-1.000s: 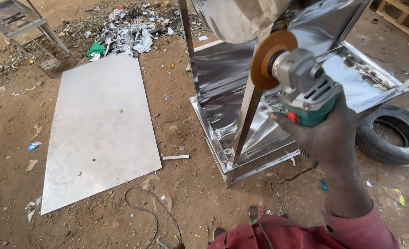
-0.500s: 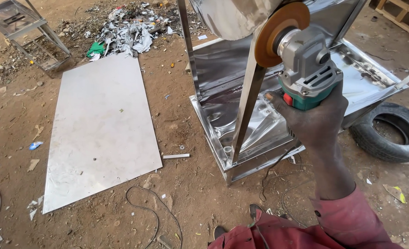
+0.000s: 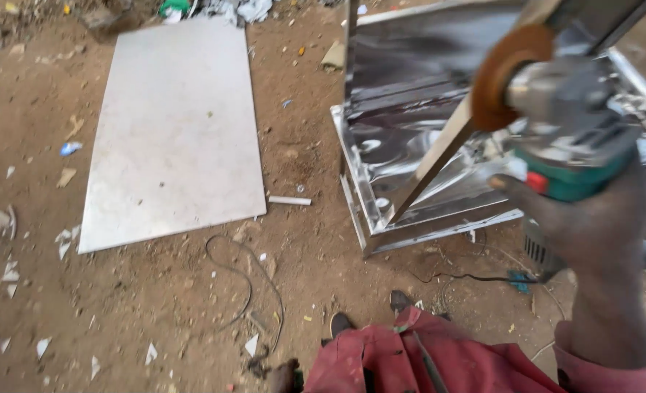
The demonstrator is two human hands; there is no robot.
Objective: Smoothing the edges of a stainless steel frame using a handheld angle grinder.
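**Grinder held high over the steel frame**

The grinder [image 3: 567,138], green-bodied with a grey head and an orange-brown disc [image 3: 508,76], sits at the upper right of the view, gripped around its body by the right hand [image 3: 592,225], fingers closed tight on it. The left hand is not in view, so its state cannot be told.

Compared with a second ago, the tool looms larger and sits a little higher in the frame, and it is smeared by motion; the arm has come up and nearer the camera. The disc now overlaps a slanted metal bar [image 3: 436,164] that leans across the frame, though whether it touches the bar cannot be told through the blur.

Behind the tool stands the shiny steel frame [image 3: 410,109], its mirror-like panels resting on the dirt. A dark cable [image 3: 461,276] trails on the ground below it. A red sleeve [image 3: 607,375] and red clothing [image 3: 410,356] fill the bottom edge. To the left, well apart, a flat pale sheet [image 3: 177,131] lies on the ground, with a looping wire [image 3: 246,276] near its lower corner and scraps scattered about.
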